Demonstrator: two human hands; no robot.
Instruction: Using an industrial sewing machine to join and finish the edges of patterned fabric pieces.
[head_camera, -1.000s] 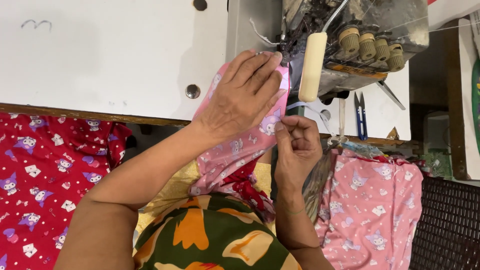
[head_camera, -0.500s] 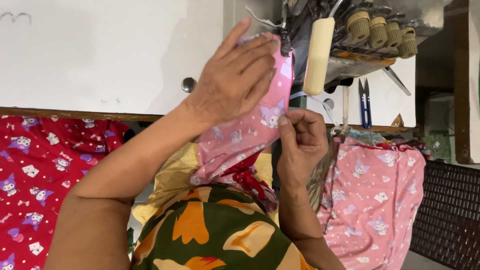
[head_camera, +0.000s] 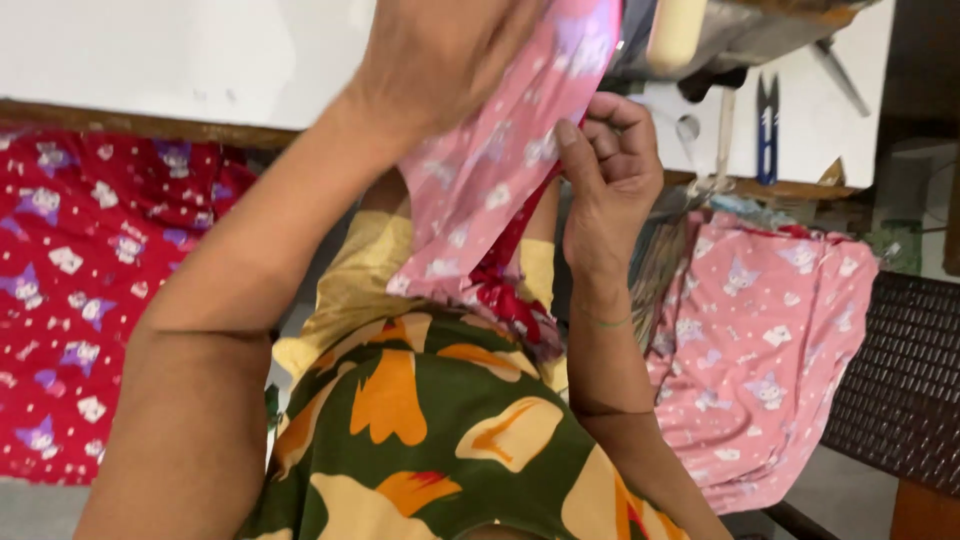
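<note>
A strip of pink printed fabric (head_camera: 490, 180) runs from my lap up toward the sewing machine (head_camera: 720, 35) at the top edge. My left hand (head_camera: 440, 55) lies flat on top of the pink fabric, pressing it at the white table; its fingertips are cut off by the frame's top. My right hand (head_camera: 610, 165) pinches the fabric's right edge between thumb and fingers, just below the machine. A red printed piece (head_camera: 505, 290) hangs under the pink strip.
A white sewing table (head_camera: 180, 55) with a wooden edge spans the top. Blue thread snips (head_camera: 767, 115) lie on it right of the machine. Red printed cloth (head_camera: 80, 300) is piled left, pink printed cloth (head_camera: 770, 340) right, a dark woven basket (head_camera: 900, 370) far right.
The view has dipped and closed in, so the machine and my left fingertips slid toward the top edge. Both hands keep their hold on the pink fabric.
</note>
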